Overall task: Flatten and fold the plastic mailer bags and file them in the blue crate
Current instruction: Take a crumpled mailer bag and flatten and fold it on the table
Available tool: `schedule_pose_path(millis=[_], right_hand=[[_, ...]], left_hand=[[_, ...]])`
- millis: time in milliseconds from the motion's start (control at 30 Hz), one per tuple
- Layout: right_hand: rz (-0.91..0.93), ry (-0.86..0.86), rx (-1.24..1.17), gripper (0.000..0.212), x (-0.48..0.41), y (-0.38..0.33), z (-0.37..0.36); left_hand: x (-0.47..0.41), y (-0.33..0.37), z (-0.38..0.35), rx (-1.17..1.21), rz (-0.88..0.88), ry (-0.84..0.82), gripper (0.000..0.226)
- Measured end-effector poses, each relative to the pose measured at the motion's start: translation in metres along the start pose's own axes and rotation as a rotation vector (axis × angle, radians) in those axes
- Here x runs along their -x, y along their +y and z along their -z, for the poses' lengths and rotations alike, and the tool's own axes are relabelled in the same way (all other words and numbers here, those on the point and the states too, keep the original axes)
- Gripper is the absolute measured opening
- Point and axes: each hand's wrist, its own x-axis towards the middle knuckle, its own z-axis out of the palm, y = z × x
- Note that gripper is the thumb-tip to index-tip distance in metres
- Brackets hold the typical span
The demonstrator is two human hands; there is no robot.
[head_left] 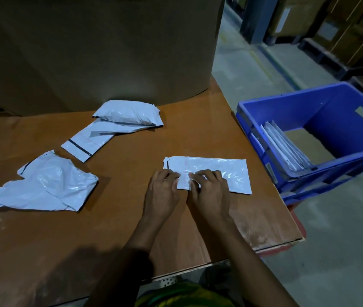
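- The white glossy plastic mailer bag [224,168] lies flat near the right edge of the brown wooden desk [120,229]. Its long axis runs left to right, towards the blue plastic crate [331,138].
- Your left grip [162,189] and right grip [209,189] sit side by side, fingers curled, pinching its near edge.
- Your hands hide the bag's near-left corner.

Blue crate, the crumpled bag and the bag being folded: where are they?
blue crate [291,111], head view, far wall.
crumpled bag [49,185], head view, its middle.
bag being folded [227,167], head view, bare right half.

White mailer [224,171] flat beside blue crate [322,107]
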Motion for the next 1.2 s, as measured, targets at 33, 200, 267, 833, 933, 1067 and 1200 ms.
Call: schedule_pose_path(millis=[33, 200, 267, 833, 933, 1067, 1200], right_hand=[[-0.020, -0.059, 0.011, 0.020, -0.009, -0.003, 0.004], [-0.051, -0.231, -0.241, 0.024, -0.075, -0.028, 0.007], [-0.015, -0.369, -0.192, 0.031, -0.101, -0.039, -0.003], [-0.039, -0.160, -0.180, 0.019, -0.094, -0.021, -0.011], [-0.069, -0.155, -0.127, 0.009, -0.067, -0.002, 0.000], [-0.060, -0.081, 0.036, 0.005, -0.038, 0.002, -0.015], [-0.028, -0.012, 0.011, 0.032, -0.026, -0.002, -0.010]], left_hand=[[-0.001, 0.000, 0.002, 0.003, 0.003, -0.006, 0.018], [0.008, 0.003, 0.007, 0.009, -0.010, -0.063, 0.031], [0.012, 0.000, 0.006, -0.006, -0.037, -0.053, 0.036], [0.003, 0.001, 0.013, 0.042, 0.020, -0.090, 0.044], [-0.012, 0.004, 0.010, 0.052, 0.013, -0.072, 0.041], [-0.034, 0.007, -0.003, 0.071, 0.021, -0.092, 0.040], [-0.030, 0.014, -0.015, -0.040, 0.049, -0.204, 0.045]])
